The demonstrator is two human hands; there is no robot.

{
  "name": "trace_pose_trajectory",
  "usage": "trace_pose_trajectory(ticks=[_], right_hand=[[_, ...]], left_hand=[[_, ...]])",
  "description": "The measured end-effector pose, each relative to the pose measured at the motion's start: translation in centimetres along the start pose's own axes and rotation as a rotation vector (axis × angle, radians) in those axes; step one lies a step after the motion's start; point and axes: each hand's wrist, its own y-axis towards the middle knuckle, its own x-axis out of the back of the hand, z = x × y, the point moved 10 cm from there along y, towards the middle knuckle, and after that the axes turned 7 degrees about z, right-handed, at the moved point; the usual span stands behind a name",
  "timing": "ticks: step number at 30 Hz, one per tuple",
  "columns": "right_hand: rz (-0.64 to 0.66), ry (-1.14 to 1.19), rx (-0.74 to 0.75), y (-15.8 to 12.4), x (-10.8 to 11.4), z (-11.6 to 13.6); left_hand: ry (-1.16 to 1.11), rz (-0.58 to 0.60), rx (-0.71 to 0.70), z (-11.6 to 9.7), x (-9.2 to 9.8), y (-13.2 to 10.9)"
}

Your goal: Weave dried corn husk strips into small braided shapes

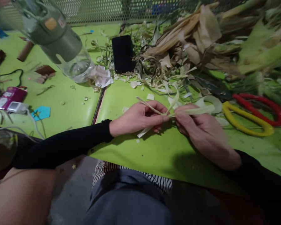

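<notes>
Pale green corn husk strips (174,101) stretch between my two hands above the green table (131,148). My left hand (140,117) pinches them between thumb and fingertips, and strip ends stick out past its knuckles and below its fingers. Close beside it, my right hand (198,128) is closed on the strips too, with a wider husk piece lying across its thumb and forefinger. Just right of that hand lie scissors (253,115) with one red and one yellow handle. A curled husk strip (212,104) rests behind my right hand.
A big heap of dry husks (189,37) fills the back right, with scraps around a black phone (123,53). A large clear bottle with a grey-green sleeve (65,43) stands at back left. A purple box (10,97) and white charger (17,107) with a cable lie far left.
</notes>
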Motion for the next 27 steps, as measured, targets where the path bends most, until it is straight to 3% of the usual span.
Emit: trace_pose_trajectory(ticks=[7, 13, 17, 24, 27], right_hand=[[-0.099, 0.113, 0.056, -0.5, 0.3, 0.4], [0.008, 0.113, -0.039, -0.8, 0.1, -0.2], [0.009, 0.207, -0.099, -1.1, 0.3, -0.9], [0.024, 0.200, -0.178, -0.8, -0.1, -2.5], [0.011, 0.177, -0.127, -0.4, 0.0, -1.9]], left_hand=[[0.065, 0.016, -0.014, 0.1, -0.3, 0.1], [0.262, 0.062, 0.023, -0.3, -0.8, -0.4], [0.300, 0.088, 0.052, -0.1, -1.1, -0.6], [0.335, 0.054, -0.019, 0.2, -1.0, -0.5], [0.334, 0.030, -0.065, 0.0, -0.9, -0.3]])
